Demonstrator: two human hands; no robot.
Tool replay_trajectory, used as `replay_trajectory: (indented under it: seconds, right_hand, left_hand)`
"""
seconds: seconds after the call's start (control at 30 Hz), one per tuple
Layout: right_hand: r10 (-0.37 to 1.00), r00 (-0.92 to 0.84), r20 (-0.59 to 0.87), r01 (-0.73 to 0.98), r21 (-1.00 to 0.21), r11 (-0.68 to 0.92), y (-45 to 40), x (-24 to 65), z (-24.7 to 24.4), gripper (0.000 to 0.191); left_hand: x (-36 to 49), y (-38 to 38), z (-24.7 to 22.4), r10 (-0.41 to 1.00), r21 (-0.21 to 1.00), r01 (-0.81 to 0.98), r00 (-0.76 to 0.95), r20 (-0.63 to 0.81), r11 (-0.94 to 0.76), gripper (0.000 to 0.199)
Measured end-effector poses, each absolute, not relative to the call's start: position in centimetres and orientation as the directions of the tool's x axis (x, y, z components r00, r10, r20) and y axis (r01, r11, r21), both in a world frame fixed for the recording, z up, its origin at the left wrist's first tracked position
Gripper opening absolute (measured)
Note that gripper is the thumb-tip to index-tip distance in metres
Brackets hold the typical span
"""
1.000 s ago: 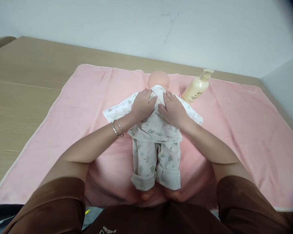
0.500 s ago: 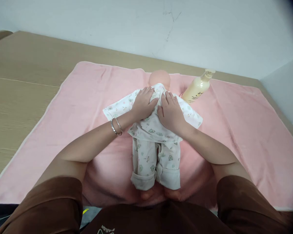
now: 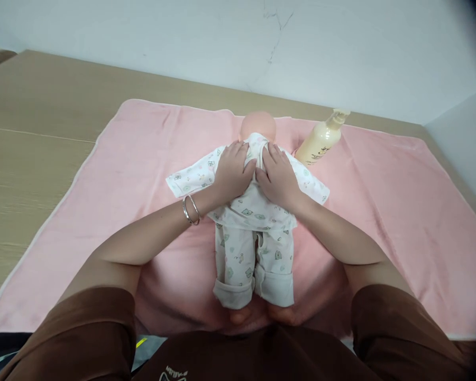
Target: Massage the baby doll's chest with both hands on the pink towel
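A baby doll point(image 3: 258, 125) lies on a pink blanket, dressed in a white printed top point(image 3: 254, 214) and matching trousers point(image 3: 238, 251) with turned-up cuffs. Its feet show below the cuffs, and its head is at the far end. My left hand point(image 3: 235, 168) lies flat on the left side of the doll's upper body, fingers stretched toward the head. On the other side my right hand point(image 3: 278, 173) rests the same way, palm down on the top. The two thumbs point toward each other over the middle. Neither hand grips anything.
The pink blanket point(image 3: 119, 201) covers much of a wooden table point(image 3: 27, 143). A pump bottle point(image 3: 319, 142) of pale yellow liquid stands to the right of the doll's head. Behind the table is a white wall point(image 3: 182, 42) with a crack.
Both hands stay on the doll's upper body, with only a slight shift of the fingers and thumbs. The doll and bottle keep their places.
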State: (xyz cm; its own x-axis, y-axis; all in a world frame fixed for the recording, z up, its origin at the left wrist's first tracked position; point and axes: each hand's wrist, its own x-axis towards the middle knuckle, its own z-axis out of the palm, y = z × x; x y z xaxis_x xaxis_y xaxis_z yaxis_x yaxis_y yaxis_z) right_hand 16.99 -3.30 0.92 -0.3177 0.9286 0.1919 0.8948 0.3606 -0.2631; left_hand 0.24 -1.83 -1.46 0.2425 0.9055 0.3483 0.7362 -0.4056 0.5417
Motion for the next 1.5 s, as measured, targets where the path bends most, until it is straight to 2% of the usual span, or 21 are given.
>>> replay_trajectory:
  seconds: [0.17, 0.3, 0.37, 0.43, 0.57, 0.67, 0.87, 0.93, 1.07, 1.17, 1.37, 1.5]
  right_hand:
    - [0.951, -0.280, 0.132, 0.888, -0.340, 0.309, -0.7, 18.4, 1.2, 0.073]
    - [0.946, -0.277, 0.165, 0.924, -0.224, 0.310, -3.3, 17.3, 1.8, 0.068]
    - [0.934, -0.308, 0.181, 0.928, -0.160, 0.338, -4.6, 16.7, 2.0, 0.066]
    - [0.925, -0.334, 0.181, 0.921, -0.146, 0.361, -4.8, 16.7, 2.1, 0.065]
    - [0.937, -0.321, 0.136, 0.906, -0.243, 0.346, -2.2, 17.8, 2.2, 0.067]
    - [0.940, -0.313, 0.135, 0.899, -0.278, 0.339, -1.1, 18.2, 2.1, 0.069]
    - [0.939, -0.310, 0.149, 0.932, -0.148, 0.331, -4.4, 16.3, 2.5, 0.067]
    - [0.930, -0.339, 0.140, 0.924, -0.138, 0.358, -4.6, 16.2, 2.9, 0.065]
    - [0.935, -0.330, 0.133, 0.900, -0.255, 0.354, -2.3, 17.3, 3.4, 0.056]
    - [0.944, -0.297, 0.143, 0.900, -0.288, 0.326, -1.2, 17.8, 3.3, 0.055]
    - [0.925, -0.328, 0.190, 0.926, -0.131, 0.355, -4.3, 16.2, 2.7, 0.061]
    - [0.924, -0.359, 0.127, 0.910, -0.171, 0.377, -4.6, 16.6, 3.3, 0.063]
  left_hand:
    - [0.6, -3.1, -1.7, 0.901, 0.579, 0.699, 0.242, 0.361, -0.420, 0.061]
    - [-0.2, -1.0, -1.0, 0.930, 0.613, 0.703, 0.221, 0.295, -0.361, 0.050]
    - [-0.5, 0.1, -0.7, 0.939, 0.593, 0.731, 0.215, 0.269, -0.338, 0.044]
    - [-0.5, 0.3, -0.6, 0.940, 0.560, 0.760, 0.207, 0.272, -0.330, 0.044]
    - [0.4, -2.0, -1.0, 0.911, 0.482, 0.799, 0.190, 0.365, -0.360, 0.052]
    - [0.8, -3.3, -1.1, 0.900, 0.461, 0.801, 0.208, 0.384, -0.382, 0.054]
    - [-0.2, -0.3, 0.1, 0.952, 0.511, 0.807, 0.207, 0.227, -0.297, 0.048]
    - [-0.2, 0.0, 0.3, 0.962, 0.517, 0.814, 0.185, 0.202, -0.265, 0.049]
    - [0.7, -2.3, -0.1, 0.917, 0.419, 0.842, 0.197, 0.347, -0.340, 0.051]
    - [1.3, -3.7, -0.5, 0.881, 0.407, 0.819, 0.228, 0.415, -0.404, 0.053]
    - [0.0, -0.9, 0.4, 0.939, 0.512, 0.791, 0.238, 0.247, -0.335, 0.038]
    - [-0.5, 0.2, 0.6, 0.943, 0.478, 0.815, 0.254, 0.216, -0.328, 0.042]
